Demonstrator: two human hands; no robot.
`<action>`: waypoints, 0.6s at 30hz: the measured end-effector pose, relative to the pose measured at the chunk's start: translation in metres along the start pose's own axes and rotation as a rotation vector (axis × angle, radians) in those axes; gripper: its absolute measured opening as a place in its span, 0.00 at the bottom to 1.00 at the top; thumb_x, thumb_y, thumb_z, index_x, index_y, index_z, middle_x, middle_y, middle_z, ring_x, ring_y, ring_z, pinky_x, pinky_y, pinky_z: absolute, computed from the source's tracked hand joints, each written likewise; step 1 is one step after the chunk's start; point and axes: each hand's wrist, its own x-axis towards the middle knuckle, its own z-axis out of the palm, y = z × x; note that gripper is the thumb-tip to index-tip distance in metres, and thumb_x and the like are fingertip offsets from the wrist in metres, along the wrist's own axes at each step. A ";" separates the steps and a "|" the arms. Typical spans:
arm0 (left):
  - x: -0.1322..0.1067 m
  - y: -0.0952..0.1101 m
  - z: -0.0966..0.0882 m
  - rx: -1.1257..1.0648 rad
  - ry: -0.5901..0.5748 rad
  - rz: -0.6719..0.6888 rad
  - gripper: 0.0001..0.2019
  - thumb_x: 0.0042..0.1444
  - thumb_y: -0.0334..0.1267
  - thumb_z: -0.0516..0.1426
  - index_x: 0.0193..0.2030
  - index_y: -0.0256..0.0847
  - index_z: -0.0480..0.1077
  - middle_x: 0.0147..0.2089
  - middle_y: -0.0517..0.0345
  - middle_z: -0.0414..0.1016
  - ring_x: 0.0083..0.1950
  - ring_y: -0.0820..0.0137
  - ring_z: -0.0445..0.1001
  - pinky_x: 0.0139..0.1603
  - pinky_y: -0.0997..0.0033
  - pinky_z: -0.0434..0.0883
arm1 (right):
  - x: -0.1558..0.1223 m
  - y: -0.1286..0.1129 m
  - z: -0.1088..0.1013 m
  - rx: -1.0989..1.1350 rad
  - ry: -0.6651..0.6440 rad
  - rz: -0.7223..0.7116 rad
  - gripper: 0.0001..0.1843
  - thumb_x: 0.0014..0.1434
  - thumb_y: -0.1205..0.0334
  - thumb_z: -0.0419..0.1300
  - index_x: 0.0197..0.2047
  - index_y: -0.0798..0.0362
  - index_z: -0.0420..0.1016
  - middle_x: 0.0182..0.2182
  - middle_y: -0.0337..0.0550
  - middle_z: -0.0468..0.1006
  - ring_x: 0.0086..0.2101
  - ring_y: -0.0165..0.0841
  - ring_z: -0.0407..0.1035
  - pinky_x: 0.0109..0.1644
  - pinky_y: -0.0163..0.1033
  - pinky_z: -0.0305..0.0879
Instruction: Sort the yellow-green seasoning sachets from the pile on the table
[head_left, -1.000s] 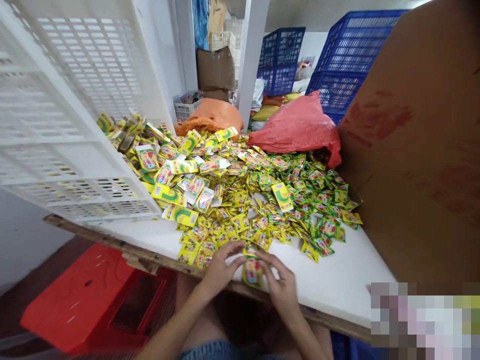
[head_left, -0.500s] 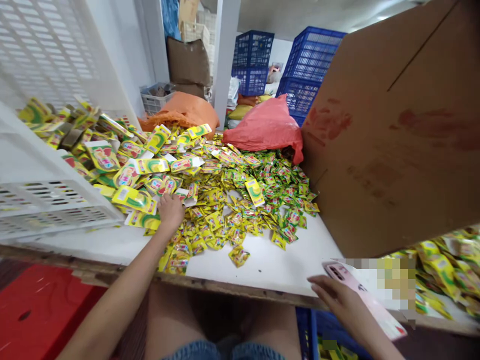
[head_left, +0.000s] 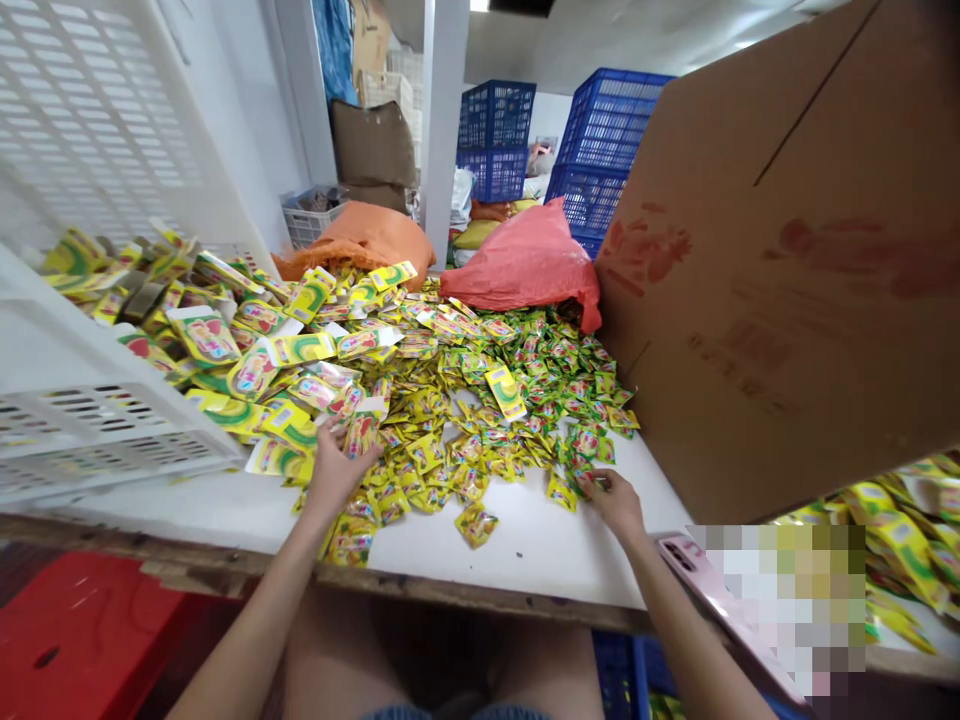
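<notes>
My left hand [head_left: 337, 472] is closed on a small yellow printed carton [head_left: 364, 432], its white flap standing up at the top. It is at the edge of a heap of similar cartons [head_left: 247, 370] that spills out of a tipped white basket. My right hand [head_left: 615, 503] pinches at a small green sachet [head_left: 579, 474] at the near right edge of the sachet pile. Loose yellow sachets [head_left: 427, 455] lie between my two hands, and green ones [head_left: 555, 370] lie farther back. A single carton [head_left: 505, 392] rests on top of the sachets.
A white slatted basket [head_left: 112, 440] stands at left and a large cardboard box [head_left: 742, 300] at right. Orange [head_left: 375, 235] and red sacks [head_left: 525, 260] lie behind the heap. A pink phone [head_left: 720, 600] sits at the table's front edge. Blue crates [head_left: 607, 130] are stacked behind.
My right hand has moved from beside the phone up and left to the green sachets. My left hand has drawn a carton slightly right, and its front is now visible.
</notes>
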 end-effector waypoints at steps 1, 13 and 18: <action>-0.009 0.000 0.002 -0.104 -0.046 -0.065 0.39 0.36 0.43 0.64 0.55 0.39 0.52 0.47 0.49 0.68 0.47 0.62 0.71 0.49 0.58 0.66 | -0.002 0.001 -0.004 0.029 -0.018 -0.021 0.22 0.45 0.46 0.57 0.37 0.54 0.72 0.32 0.47 0.76 0.35 0.40 0.69 0.34 0.38 0.60; -0.082 -0.006 0.044 -0.354 -0.326 -0.300 0.26 0.44 0.53 0.58 0.46 0.38 0.63 0.43 0.51 0.74 0.48 0.62 0.71 0.50 0.62 0.66 | -0.013 -0.027 0.006 0.388 -0.263 -0.115 0.20 0.42 0.45 0.59 0.27 0.55 0.68 0.21 0.39 0.72 0.24 0.31 0.66 0.28 0.35 0.61; -0.093 0.003 0.043 -0.491 -0.389 -0.346 0.27 0.40 0.47 0.63 0.46 0.38 0.61 0.43 0.52 0.74 0.44 0.66 0.73 0.47 0.67 0.68 | -0.006 -0.032 -0.001 0.358 -0.322 -0.118 0.19 0.37 0.48 0.63 0.25 0.55 0.70 0.19 0.39 0.72 0.23 0.32 0.66 0.28 0.36 0.62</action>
